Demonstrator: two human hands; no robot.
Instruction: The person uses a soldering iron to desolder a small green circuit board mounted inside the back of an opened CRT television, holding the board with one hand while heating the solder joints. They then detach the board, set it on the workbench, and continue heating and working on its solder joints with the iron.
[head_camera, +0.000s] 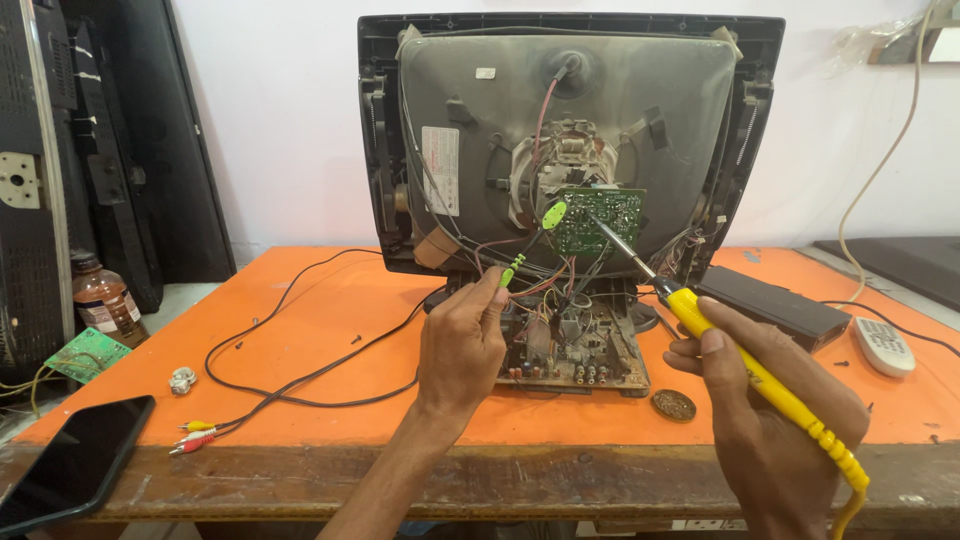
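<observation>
repair wkshp | opened CRT TV (570, 140) | soldering iron (740, 355) | spare panels (60, 150)

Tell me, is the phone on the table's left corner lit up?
No, the phone lies with a dark, blank screen at the near left corner of the orange table.

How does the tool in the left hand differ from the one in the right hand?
The green tool in the left hand is thin and pinched near its lower end; the yellow soldering iron in the right hand is thicker, gripped around its handle. The iron trails a yellow cord; no cord shows on the green tool. Both tips point at the small green circuit board.
</observation>
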